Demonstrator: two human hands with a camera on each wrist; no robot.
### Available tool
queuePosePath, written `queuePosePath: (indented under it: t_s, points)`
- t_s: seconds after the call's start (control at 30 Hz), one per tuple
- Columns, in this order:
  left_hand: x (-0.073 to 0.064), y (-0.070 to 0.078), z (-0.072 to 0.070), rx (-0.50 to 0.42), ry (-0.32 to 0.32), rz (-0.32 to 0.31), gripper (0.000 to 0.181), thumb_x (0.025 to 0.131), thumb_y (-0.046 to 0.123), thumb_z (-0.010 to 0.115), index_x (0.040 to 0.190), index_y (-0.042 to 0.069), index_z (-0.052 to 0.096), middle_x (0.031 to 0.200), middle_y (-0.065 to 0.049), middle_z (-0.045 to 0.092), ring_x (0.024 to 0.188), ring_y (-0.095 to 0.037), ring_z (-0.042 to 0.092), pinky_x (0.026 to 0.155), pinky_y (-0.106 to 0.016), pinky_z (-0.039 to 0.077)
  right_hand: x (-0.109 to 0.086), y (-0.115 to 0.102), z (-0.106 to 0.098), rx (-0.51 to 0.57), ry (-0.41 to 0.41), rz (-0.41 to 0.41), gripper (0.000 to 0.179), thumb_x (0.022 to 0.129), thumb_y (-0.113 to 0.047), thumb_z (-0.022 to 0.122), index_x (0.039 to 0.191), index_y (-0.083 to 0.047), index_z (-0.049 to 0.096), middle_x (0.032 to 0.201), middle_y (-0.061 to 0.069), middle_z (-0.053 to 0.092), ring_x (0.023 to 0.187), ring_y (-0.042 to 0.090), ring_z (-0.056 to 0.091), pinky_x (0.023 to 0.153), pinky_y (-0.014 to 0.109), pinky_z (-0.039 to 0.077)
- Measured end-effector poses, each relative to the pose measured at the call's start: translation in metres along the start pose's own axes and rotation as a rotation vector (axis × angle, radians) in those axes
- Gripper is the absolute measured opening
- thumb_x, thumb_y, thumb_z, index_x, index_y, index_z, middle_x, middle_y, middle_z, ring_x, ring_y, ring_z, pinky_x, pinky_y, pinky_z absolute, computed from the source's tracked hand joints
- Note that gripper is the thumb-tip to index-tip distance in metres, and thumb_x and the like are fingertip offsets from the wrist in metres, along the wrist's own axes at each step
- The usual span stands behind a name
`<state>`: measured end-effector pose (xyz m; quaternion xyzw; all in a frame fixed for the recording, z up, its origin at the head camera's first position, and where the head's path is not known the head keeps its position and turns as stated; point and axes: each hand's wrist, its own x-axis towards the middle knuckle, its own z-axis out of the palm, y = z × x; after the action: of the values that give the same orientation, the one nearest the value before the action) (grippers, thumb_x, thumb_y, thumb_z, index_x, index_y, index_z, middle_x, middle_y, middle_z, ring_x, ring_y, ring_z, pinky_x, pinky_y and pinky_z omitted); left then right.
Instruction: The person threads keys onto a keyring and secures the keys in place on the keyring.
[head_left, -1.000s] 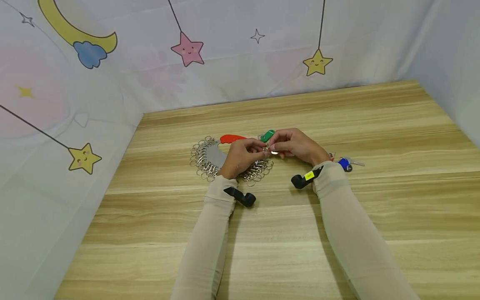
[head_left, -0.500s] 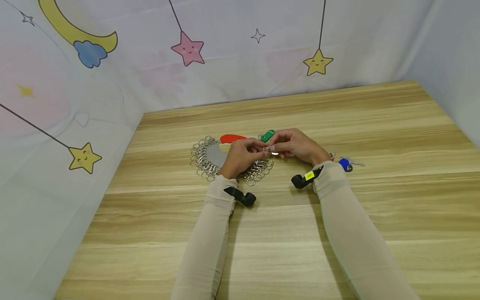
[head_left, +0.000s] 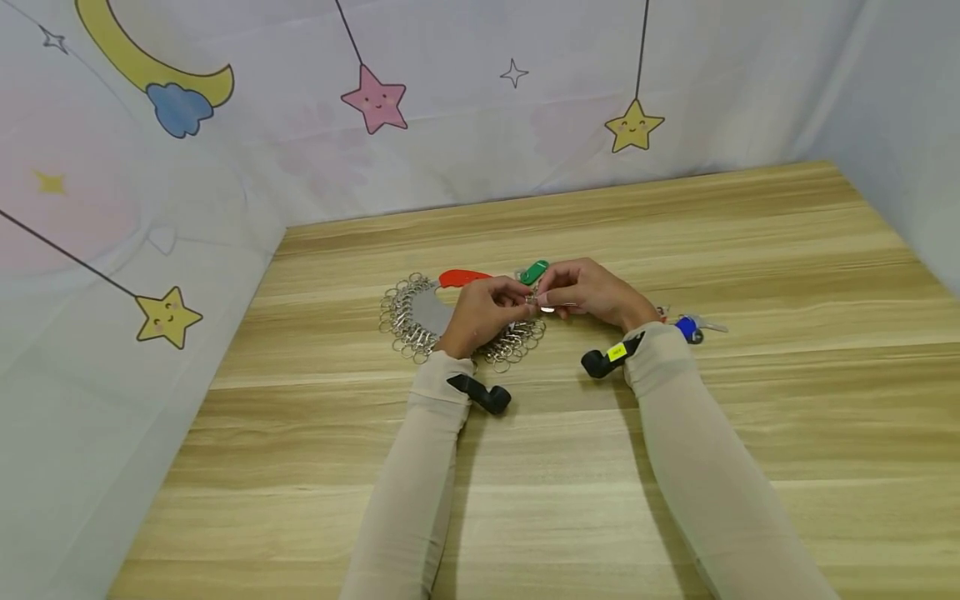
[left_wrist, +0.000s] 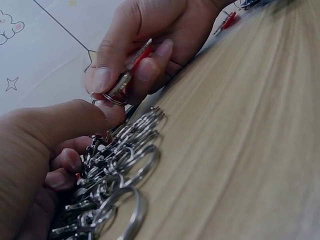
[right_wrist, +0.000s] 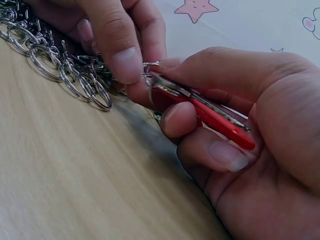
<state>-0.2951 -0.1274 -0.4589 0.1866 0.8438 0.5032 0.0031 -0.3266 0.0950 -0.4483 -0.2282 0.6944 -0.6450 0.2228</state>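
Observation:
My left hand [head_left: 480, 315] pinches a small metal key ring [left_wrist: 116, 102] between thumb and forefinger. Opposite it, my right hand [head_left: 597, 293] grips a red key tag [right_wrist: 227, 128] with a silver key [right_wrist: 218, 110] lying along it, seen nearly edge-on. The fingertips of both hands meet at the ring, and its clip end is hidden behind them. Under the left hand lies a grey fan-shaped plate [head_left: 431, 313] with a red handle [head_left: 459, 277]. Many metal clips with split rings [right_wrist: 46, 61] line its curved edge. A green key tag [head_left: 534, 272] lies just beyond the fingertips.
On the wooden table [head_left: 555, 492], a blue key tag [head_left: 686, 327] with a key lies beside the right wrist, with a bit of red [head_left: 663, 312] near it. White printed curtains [head_left: 465, 158] border the table at the back and sides.
Both hands hold nearly the same pose throughout; only a slight shift shows at the fingertips around the key ring. The plate and the tags on the table stay put.

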Motion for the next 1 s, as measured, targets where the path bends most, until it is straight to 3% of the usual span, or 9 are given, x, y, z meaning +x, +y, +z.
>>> queuePosePath:
  t_s: [0.23,0.33,0.43,0.53,0.67,0.83,1.0]
  points:
    - [0.002,0.0,0.001,0.071,-0.027,0.07,0.025,0.086,0.012,0.082,0.111,0.011,0.078,0.086,0.001,0.067,0.068,-0.018,0.056,0.062,-0.031,0.046,-0.001,-0.002,-0.001,-0.015,0.057,0.026,0.009,0.095,-0.002,0.069,0.102,0.003,0.068,0.089,0.017,0.065,0.06,0.021,0.056,0.05,0.027,0.043]
    - [0.0,0.0,0.0,0.106,-0.009,0.1,0.025,0.089,0.005,0.074,0.113,0.011,0.078,0.094,-0.001,0.064,0.073,-0.017,0.054,0.066,-0.031,0.046,-0.002,-0.004,-0.003,-0.109,0.069,0.039,0.014,0.094,-0.003,0.071,0.106,0.004,0.068,0.092,0.017,0.067,0.064,0.024,0.058,0.052,0.028,0.045]
    - [-0.001,0.0,-0.001,0.119,0.031,0.115,0.026,0.09,0.0,0.066,0.11,0.01,0.079,0.1,-0.002,0.062,0.079,-0.016,0.054,0.07,-0.032,0.045,-0.002,-0.007,-0.006,-0.242,0.084,0.041,0.016,0.092,-0.004,0.073,0.107,0.001,0.069,0.1,0.015,0.068,0.078,0.025,0.059,0.064,0.032,0.049]
    - [-0.001,0.0,-0.001,0.134,0.048,0.127,0.022,0.092,0.002,0.065,0.104,0.01,0.081,0.102,-0.001,0.063,0.083,-0.015,0.056,0.072,-0.032,0.047,-0.003,-0.011,-0.008,-0.371,0.11,0.046,0.015,0.09,-0.004,0.076,0.105,-0.003,0.072,0.107,0.012,0.067,0.093,0.026,0.057,0.078,0.036,0.047]
    - [0.001,0.004,-0.002,0.232,0.015,0.171,0.014,0.093,0.008,0.071,0.103,0.009,0.081,0.097,-0.001,0.064,0.079,-0.014,0.054,0.069,-0.031,0.046,-0.003,-0.014,-0.009,-0.486,0.132,0.054,0.01,0.091,-0.006,0.074,0.101,-0.007,0.076,0.111,0.009,0.067,0.097,0.026,0.054,0.081,0.04,0.044]
    - [0.003,0.013,-0.002,0.402,-0.031,0.211,0.013,0.093,0.013,0.074,0.103,0.008,0.08,0.094,-0.004,0.064,0.08,-0.017,0.055,0.069,-0.032,0.046,-0.003,-0.012,-0.01,-0.608,0.163,-0.006,0.008,0.092,-0.01,0.073,0.099,-0.009,0.079,0.106,0.007,0.065,0.095,0.025,0.055,0.084,0.044,0.044]
    - [0.002,0.027,-0.007,0.43,-0.072,0.198,0.011,0.092,0.012,0.073,0.101,0.009,0.08,0.099,-0.004,0.063,0.09,-0.021,0.059,0.077,-0.033,0.047,-0.008,-0.018,-0.015,-0.672,0.206,-0.021,0.012,0.092,-0.012,0.073,0.103,-0.009,0.078,0.106,0.008,0.063,0.095,0.027,0.055,0.083,0.045,0.044]
